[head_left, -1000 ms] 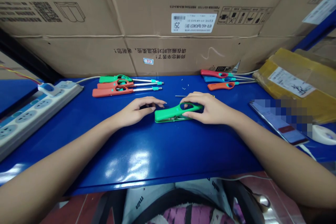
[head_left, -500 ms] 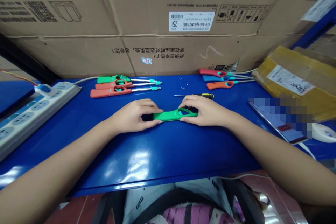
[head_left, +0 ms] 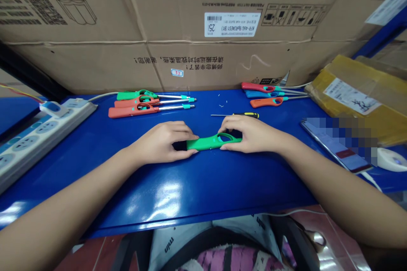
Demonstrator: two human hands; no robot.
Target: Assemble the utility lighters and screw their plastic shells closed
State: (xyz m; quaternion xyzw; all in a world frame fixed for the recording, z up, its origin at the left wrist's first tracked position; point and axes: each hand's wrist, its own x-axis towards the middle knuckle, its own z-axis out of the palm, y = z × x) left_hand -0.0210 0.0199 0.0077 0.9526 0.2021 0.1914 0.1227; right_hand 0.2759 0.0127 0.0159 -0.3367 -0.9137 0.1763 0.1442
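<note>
A green lighter handle (head_left: 208, 142) lies flat above the blue table (head_left: 203, 186), held at both ends. My left hand (head_left: 168, 142) pinches its left end between thumb and fingers. On its right end, beside the oval opening, my right hand (head_left: 246, 133) is closed with thumb below and fingers above. Just behind the right hand rests a screwdriver (head_left: 249, 115) with a black and yellow grip. Tiny white bits (head_left: 221, 106) are scattered behind it.
Three long lighters (head_left: 133, 112) lie at the back left, three more (head_left: 267, 102) at the back right. A power strip (head_left: 41, 137) is on the left. A phone (head_left: 337, 146), a yellow-taped parcel (head_left: 365, 93) and a white device (head_left: 392, 160) sit right. Cardboard (head_left: 178, 17) stands behind.
Both hands and the green handle have shifted very slightly toward the front and right. The grip at each end is unchanged.
</note>
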